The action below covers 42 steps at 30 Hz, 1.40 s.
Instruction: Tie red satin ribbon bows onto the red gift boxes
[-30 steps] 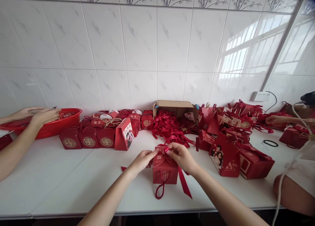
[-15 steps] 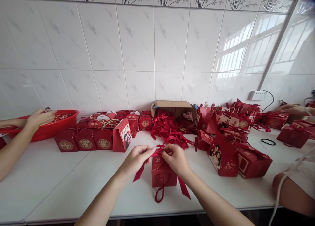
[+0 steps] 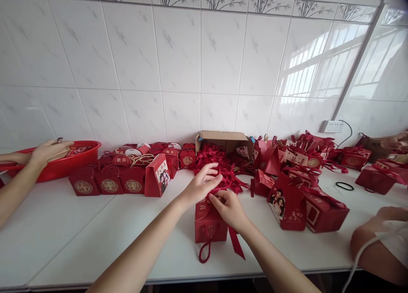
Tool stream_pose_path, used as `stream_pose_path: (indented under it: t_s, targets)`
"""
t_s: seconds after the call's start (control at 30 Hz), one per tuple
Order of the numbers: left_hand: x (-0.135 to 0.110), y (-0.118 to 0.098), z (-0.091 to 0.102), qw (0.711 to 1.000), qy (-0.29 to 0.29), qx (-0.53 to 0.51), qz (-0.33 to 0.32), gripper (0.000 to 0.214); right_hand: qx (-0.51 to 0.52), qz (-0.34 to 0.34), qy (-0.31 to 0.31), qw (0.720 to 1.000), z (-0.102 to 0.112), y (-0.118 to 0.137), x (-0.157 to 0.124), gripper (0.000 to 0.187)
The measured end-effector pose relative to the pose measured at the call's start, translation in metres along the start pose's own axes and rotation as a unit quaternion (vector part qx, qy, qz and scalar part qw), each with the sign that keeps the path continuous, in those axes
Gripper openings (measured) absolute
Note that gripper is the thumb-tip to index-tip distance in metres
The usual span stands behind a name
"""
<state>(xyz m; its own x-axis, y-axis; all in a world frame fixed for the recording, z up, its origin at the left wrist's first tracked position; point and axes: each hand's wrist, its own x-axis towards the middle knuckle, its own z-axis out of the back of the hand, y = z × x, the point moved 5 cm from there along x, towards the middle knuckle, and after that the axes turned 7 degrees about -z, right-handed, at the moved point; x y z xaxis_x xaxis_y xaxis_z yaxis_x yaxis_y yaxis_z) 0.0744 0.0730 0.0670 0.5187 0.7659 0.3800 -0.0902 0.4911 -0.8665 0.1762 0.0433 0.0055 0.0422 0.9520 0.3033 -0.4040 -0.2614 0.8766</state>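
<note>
A red gift box (image 3: pixel 211 227) stands in front of me on the white table, with a red cord handle (image 3: pixel 205 252) hanging down its near side. My right hand (image 3: pixel 231 208) pinches the red ribbon at the top of the box. One ribbon tail (image 3: pixel 236 244) hangs below that hand on the right. Over the far side of the box top is my left hand (image 3: pixel 200 184), its fingers stretched and the thumb apart from them. Red ribbon lies behind its fingers, and I cannot make out whether any is caught there. The knot area is mostly hidden by my hands.
Behind the box, a cardboard carton (image 3: pixel 225 135) spills a heap of red ribbons (image 3: pixel 208 155). Red boxes (image 3: pixel 111 180) line the left; more boxes (image 3: pixel 327 210) stand right. A co-worker's hand (image 3: pixel 52 152) is over a red basin (image 3: pixel 86 157). Another person sits at right.
My left hand has moved up and right, its fingers opening out from a pinch. The left ribbon tail no longer shows beside the box. My right hand keeps its pinch.
</note>
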Motion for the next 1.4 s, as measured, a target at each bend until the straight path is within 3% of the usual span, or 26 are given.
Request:
stream_pose_path:
  t_s: [0.23,0.33,0.43,0.53,0.7,0.8,0.93,1.1,1.23,1.33,1.4]
  targets:
    - [-0.028,0.037,0.012,0.999,-0.012,0.040,-0.008,0.023,0.024,-0.005,-0.002,1.000,0.003,0.000,-0.002,0.039]
    - [-0.032,0.045,0.012,0.999,-0.028,0.036,-0.028,0.019,0.037,-0.011,-0.029,0.999,0.004,0.000,-0.005,0.030]
    - [-0.036,0.046,0.012,0.997,-0.040,0.043,-0.048,0.018,0.073,-0.017,-0.073,0.994,0.005,0.000,-0.007,0.023]
    - [-0.039,0.043,0.011,0.996,-0.042,0.056,-0.052,0.016,0.103,-0.019,-0.109,0.989,0.007,0.000,-0.007,0.030]
    - [-0.041,0.039,0.007,0.996,-0.038,0.044,-0.072,0.013,0.091,-0.001,-0.095,0.991,0.005,0.002,-0.007,0.022]
    - [-0.041,0.041,0.006,0.993,-0.064,0.058,-0.081,0.011,0.041,0.006,-0.098,0.994,0.007,0.005,-0.009,0.013]
    - [-0.041,0.043,0.005,0.986,-0.106,0.075,-0.106,0.019,-0.042,0.026,-0.101,0.994,0.008,0.009,-0.013,0.018]
    - [-0.040,0.043,0.005,0.985,-0.102,0.080,-0.115,0.025,-0.043,-0.006,-0.105,0.993,0.009,0.002,-0.010,0.016]
    - [-0.040,0.042,0.004,0.985,-0.090,0.089,-0.113,0.025,0.031,-0.077,-0.039,0.996,0.008,-0.009,-0.005,0.017]
    - [-0.037,0.045,0.002,0.989,-0.076,0.075,-0.106,0.027,0.084,-0.090,0.046,0.991,0.003,-0.009,-0.003,0.024]
    - [-0.034,0.047,0.000,0.990,-0.076,0.056,-0.106,0.030,0.123,-0.097,0.061,0.986,0.001,-0.009,-0.003,0.027]
